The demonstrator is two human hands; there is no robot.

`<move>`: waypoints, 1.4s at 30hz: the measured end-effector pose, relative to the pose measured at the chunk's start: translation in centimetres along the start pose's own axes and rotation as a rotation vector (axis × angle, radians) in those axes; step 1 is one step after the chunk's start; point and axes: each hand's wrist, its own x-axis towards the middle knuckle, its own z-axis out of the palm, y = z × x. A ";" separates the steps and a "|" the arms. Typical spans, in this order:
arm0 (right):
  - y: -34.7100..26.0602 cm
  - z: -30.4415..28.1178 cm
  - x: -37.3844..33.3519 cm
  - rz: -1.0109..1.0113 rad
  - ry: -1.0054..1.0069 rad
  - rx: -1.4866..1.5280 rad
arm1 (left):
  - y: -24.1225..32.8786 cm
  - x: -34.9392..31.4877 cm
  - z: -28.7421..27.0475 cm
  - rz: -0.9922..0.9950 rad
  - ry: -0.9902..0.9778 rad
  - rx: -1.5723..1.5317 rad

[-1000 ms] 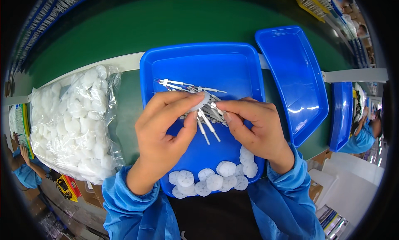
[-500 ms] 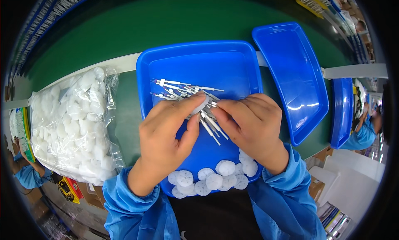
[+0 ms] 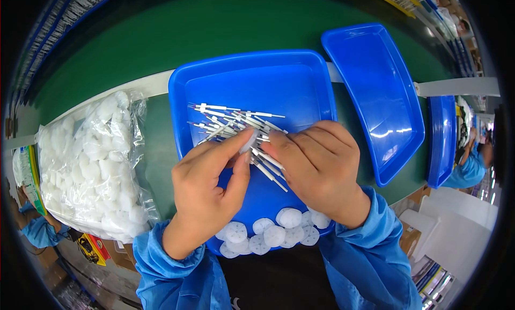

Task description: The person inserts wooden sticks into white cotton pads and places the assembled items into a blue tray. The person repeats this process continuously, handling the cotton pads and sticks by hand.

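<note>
Over the blue tray (image 3: 252,84), my left hand (image 3: 204,186) pinches a thin white disc (image 3: 249,143) between thumb and index finger, holding it tilted. My right hand (image 3: 324,168) is closed just to the right of the disc, its thumb and fingertips pressed together. What it grips is too hidden to make out. Beneath and behind my fingers lies a loose pile of thin white sticks (image 3: 220,117) with small white collars and dark or reddish tips. Several more translucent white discs (image 3: 274,236) lie overlapped along the tray's near edge.
A clear plastic bag (image 3: 88,165) full of white discs lies to the left of the tray. On the right stand another blue tray (image 3: 383,106) and stacked blue trays (image 3: 441,141). The green table (image 3: 225,25) extends behind. A co-worker's blue sleeve (image 3: 465,170) shows at far right.
My right fingertips have closed in toward the disc and cover more of the sticks. The disc in my left hand has tilted and shifted slightly left. The whole view has moved a little.
</note>
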 end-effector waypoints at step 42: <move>0.7 -0.4 -0.2 0.559 -0.193 1.159 | -0.3 0.7 0.3 0.418 0.083 0.171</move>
